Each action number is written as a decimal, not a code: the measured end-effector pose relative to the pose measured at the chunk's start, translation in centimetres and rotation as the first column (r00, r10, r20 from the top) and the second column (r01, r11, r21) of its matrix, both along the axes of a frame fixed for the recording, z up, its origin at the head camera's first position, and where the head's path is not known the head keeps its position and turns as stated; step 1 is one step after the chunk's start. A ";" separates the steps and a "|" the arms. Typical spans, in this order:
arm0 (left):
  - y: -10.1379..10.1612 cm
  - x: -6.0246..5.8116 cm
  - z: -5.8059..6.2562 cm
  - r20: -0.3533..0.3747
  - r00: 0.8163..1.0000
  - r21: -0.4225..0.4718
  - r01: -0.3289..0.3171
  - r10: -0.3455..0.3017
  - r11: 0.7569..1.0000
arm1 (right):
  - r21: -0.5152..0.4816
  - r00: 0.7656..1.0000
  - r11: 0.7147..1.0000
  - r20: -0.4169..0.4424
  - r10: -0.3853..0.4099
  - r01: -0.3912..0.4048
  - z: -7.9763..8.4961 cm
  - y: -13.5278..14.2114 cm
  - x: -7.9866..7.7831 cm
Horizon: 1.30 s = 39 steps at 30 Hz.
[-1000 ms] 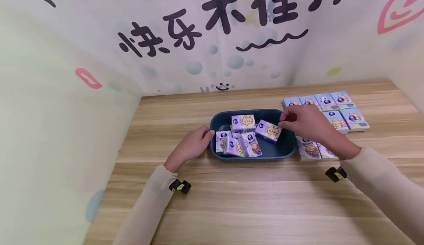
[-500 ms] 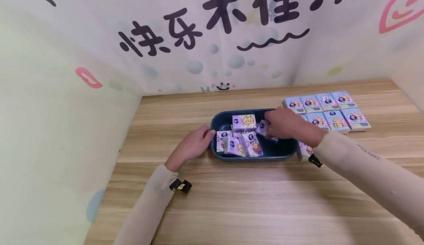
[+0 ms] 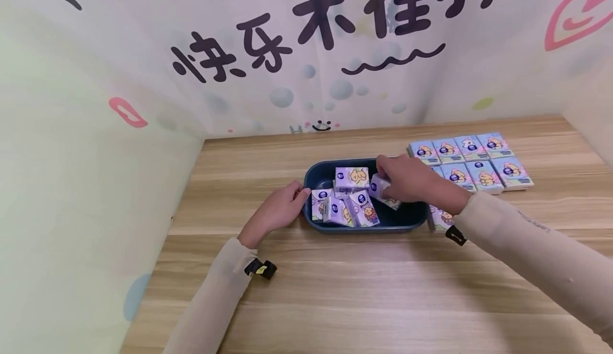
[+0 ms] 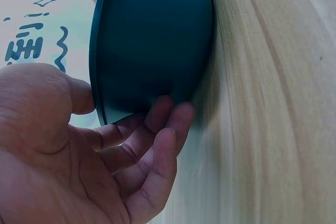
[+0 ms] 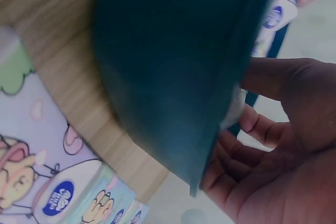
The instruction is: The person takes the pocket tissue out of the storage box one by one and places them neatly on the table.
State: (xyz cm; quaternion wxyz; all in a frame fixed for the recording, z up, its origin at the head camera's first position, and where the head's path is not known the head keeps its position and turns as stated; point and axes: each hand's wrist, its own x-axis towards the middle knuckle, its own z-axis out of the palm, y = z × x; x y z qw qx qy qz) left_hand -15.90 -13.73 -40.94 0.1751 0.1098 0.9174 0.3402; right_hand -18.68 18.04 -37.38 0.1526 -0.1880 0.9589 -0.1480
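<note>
The wooden table (image 3: 335, 290) has lots of open room at 6 o'clock of the dark blue tub (image 3: 407, 220). Blue packs (image 3: 485, 175) sit near the tub's edge at 2 o'clock, so moves that way should stay high. The left hand (image 3: 280, 207) pinches the tub's rim at 9 o'clock, which should stop sliding. Inside, toward 3 o'clock, the right hand (image 3: 409, 177) holds a purple pack (image 3: 377, 184) with thumb and fingers. Going straight up or down would likely miss the loose packs (image 3: 362, 210) toward 9 o'clock.
</note>
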 end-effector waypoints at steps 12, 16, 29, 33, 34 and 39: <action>0.0 0.3 -0.1 -0.020 1.000 -0.002 0.001 -0.001 1.000 | -0.198 0.995 0.979 -0.073 -0.063 0.048 2.3 4.4 1.9; 0.0 0.3 -0.2 -0.001 1.000 0.001 -0.005 0.005 1.000 | -0.247 0.993 0.965 -0.053 -0.104 0.088 2.2 6.5 2.5; 0.0 0.2 -0.1 -0.023 1.000 0.012 0.002 -0.002 1.000 | -0.359 0.967 0.899 0.088 -0.237 0.253 1.1 13.8 4.2; 0.0 0.2 -0.1 -0.016 1.000 0.010 -0.001 0.001 1.000 | -0.375 0.950 0.874 0.140 -0.278 0.310 0.5 16.0 5.3; 0.0 0.2 -0.1 -0.014 1.000 0.010 -0.001 0.001 1.000 | -0.382 0.947 0.867 0.153 -0.283 0.321 0.3 16.5 5.5; 0.0 0.2 -0.1 -0.010 1.000 0.011 -0.001 0.001 1.000 | -0.394 0.925 0.838 0.201 -0.322 0.377 -0.8 19.2 6.9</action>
